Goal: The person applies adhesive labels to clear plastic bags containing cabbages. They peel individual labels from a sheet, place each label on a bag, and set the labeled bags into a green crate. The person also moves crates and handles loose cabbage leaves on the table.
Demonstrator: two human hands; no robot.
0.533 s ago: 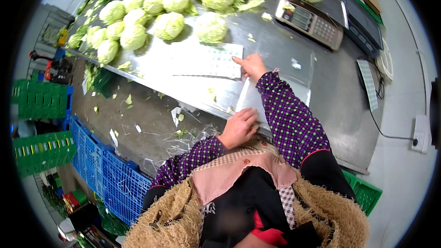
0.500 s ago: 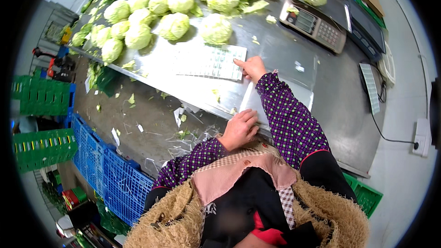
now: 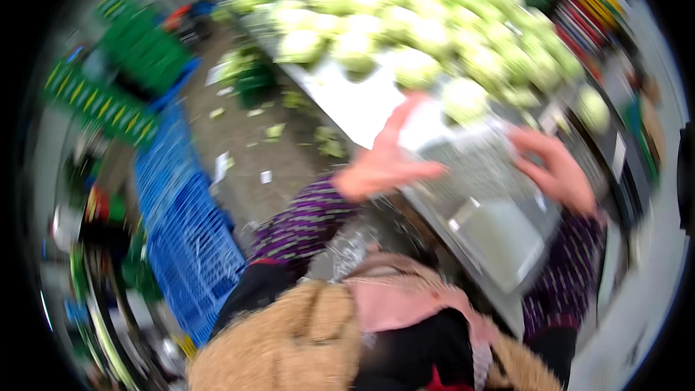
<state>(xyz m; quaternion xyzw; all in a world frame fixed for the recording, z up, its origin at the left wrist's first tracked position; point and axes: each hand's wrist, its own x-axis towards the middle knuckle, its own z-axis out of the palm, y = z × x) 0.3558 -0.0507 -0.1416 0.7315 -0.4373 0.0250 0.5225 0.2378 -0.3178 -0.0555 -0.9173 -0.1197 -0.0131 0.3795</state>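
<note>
Motion blurs the view. My left hand (image 3: pixel 387 159) reaches over the front edge of the metal table (image 3: pixel 340 105), fingers stretched out and thumb spread. A white sheet (image 3: pixel 426 127) lies beside its fingertips. My right hand (image 3: pixel 554 170) is above the table's right part, thumb and forefinger apart. Its fingertips are at glossy clear plastic (image 3: pixel 463 159) between the hands; whether they touch it I cannot tell. A pale green cabbage (image 3: pixel 465 100) sits just beyond, in front of a large heap of cabbages (image 3: pixel 427 29). Another clear plastic piece (image 3: pixel 499 239) lies nearer me.
Blue plastic pallets (image 3: pixel 184 224) stand on the left, with green crates (image 3: pixel 145 51) behind them. Leaf scraps and paper bits litter the floor (image 3: pixel 271 174). A single cabbage (image 3: pixel 592 108) stands at the right, by the dark scale equipment (image 3: pixel 622 166).
My view has swung right. My left hand has risen from the table edge and spread out over it. My right hand has left the printed sheet and moved right.
</note>
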